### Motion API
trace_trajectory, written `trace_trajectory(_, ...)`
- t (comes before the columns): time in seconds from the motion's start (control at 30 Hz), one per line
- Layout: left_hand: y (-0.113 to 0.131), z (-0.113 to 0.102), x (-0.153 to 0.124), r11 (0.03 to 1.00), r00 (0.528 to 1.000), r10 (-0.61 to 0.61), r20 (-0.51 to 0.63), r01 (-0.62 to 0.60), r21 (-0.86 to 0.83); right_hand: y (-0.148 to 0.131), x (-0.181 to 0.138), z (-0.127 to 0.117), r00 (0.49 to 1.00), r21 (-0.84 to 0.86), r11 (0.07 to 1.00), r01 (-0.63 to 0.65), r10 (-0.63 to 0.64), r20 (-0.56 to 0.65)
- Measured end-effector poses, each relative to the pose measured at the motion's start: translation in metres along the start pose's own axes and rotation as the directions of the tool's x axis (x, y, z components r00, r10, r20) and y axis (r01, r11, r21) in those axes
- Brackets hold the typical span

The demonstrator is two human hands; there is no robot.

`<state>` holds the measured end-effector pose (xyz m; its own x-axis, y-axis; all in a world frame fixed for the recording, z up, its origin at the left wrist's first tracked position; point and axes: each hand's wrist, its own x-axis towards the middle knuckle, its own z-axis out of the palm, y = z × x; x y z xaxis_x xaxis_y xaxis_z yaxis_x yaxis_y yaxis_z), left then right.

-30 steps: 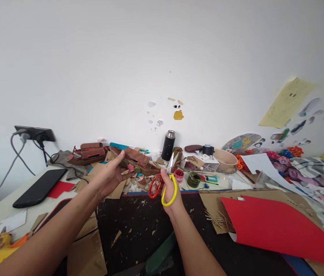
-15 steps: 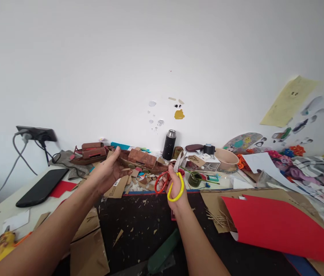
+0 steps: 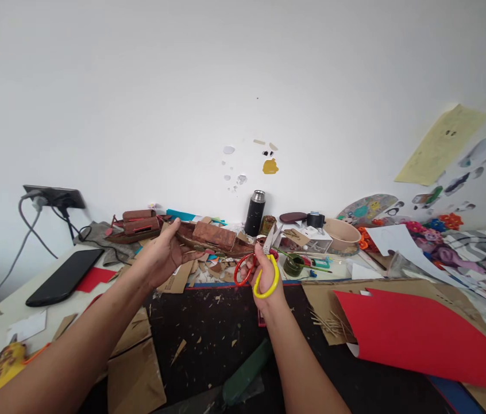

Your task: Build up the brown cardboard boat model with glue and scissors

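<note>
A brown model boat (image 3: pixel 213 234) with a rounded cabin is held level above the desk. Its left end rests in my left hand (image 3: pixel 163 253), thumb up on the near side and fingers beneath. My right hand (image 3: pixel 262 273) is closed on a pair of scissors (image 3: pixel 267 276) with one red and one yellow handle loop, blades pointing up. The boat's right end meets the fingers of that hand; whether they grip it too is hidden. A second brown model boat (image 3: pixel 135 226) stands behind, to the left of my left hand.
A black thermos (image 3: pixel 255 214) stands by the wall, with a jar of dark green paint (image 3: pixel 293 265) nearby. Red paper (image 3: pixel 424 339) lies on cardboard at right. A phone (image 3: pixel 64 277) lies at left. Scraps litter the black mat (image 3: pixel 208 328); a green bottle (image 3: pixel 247 372) lies in front.
The view has shifted slightly. Both hands keep nearly the same place, with the boat and scissors still held; the scissors have turned a little.
</note>
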<state>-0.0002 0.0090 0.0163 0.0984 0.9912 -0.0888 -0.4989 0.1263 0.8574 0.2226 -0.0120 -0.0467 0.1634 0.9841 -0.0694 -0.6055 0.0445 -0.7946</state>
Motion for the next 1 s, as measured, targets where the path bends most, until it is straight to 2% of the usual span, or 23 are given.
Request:
trace_trajectory(0.23, -0.001, 0.000, -0.001, 1.000, 1.000, 0.029, 0.008, -0.029, -0.009, 0.002, 0.001, -0.001, 0.999, 0.046, 0.999, -0.029, 0.030, -0.026)
trace_trajectory(0.4, 0.004, 0.007, -0.008, 0.999, 0.997, 0.005, 0.071, -0.007, 0.034, 0.000, 0.009, -0.010, 0.996, 0.044, 0.995, -0.087, 0.088, -0.018)
trace_trajectory(0.57, 0.004, 0.009, -0.008, 1.000, 0.999, -0.010, 0.046, 0.009, 0.022, -0.001, 0.012, -0.013, 0.996, 0.048, 0.995, -0.091, 0.092, -0.006)
trace_trajectory(0.73, 0.002, 0.002, -0.003, 0.999, 0.999, -0.032, 0.037, 0.031, 0.019, -0.002, 0.004, -0.005, 0.999, 0.048, 0.998, -0.035, 0.036, -0.008)
trace_trajectory(1.0, -0.004, -0.011, 0.011, 0.991, 0.987, -0.135, -0.091, 0.132, -0.038, -0.003, -0.013, 0.010, 0.990, 0.006, 0.998, 0.057, -0.057, 0.133)
